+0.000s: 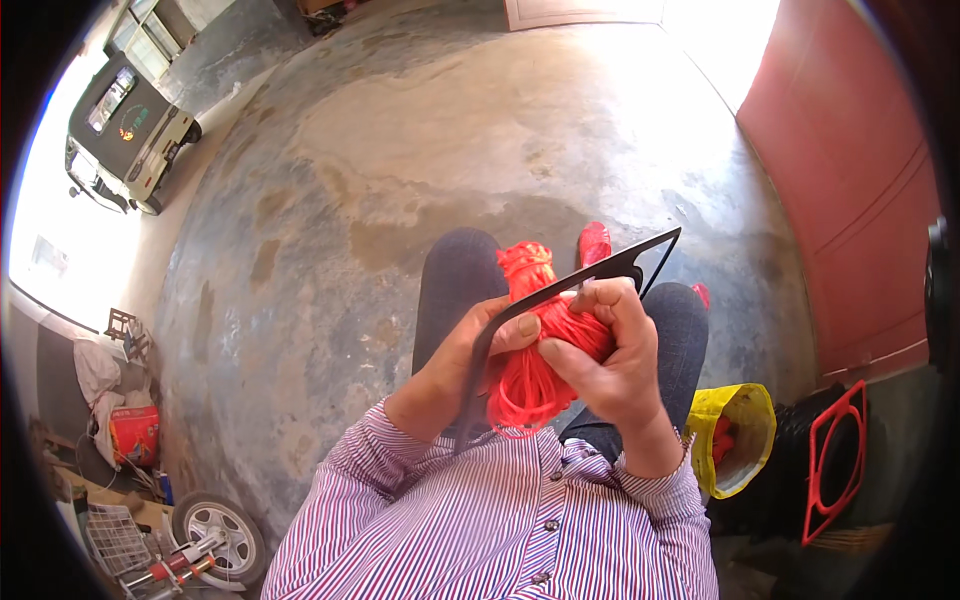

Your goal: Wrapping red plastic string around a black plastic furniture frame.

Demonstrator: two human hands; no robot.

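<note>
I sit with both hands over my lap around a looped bundle of red cord. Its upper end is gathered into a tight bunch. My left hand holds the bundle from the left, thumb across the strands and the other fingers mostly hidden. Its upper right side is in my right hand, with bent fingers and the thumb on the cord. A thin black frame, seen nearly edge-on, slants across both hands in front of the bundle. A triangular gap shows at its upper right corner. Whether either hand grips this frame is unclear.
Right of my leg stands a yellow bag with red material inside. Beside it are a red frame with a round opening and dark items. A wheel lies lower left. A three-wheeled vehicle stands far left; a red door is right.
</note>
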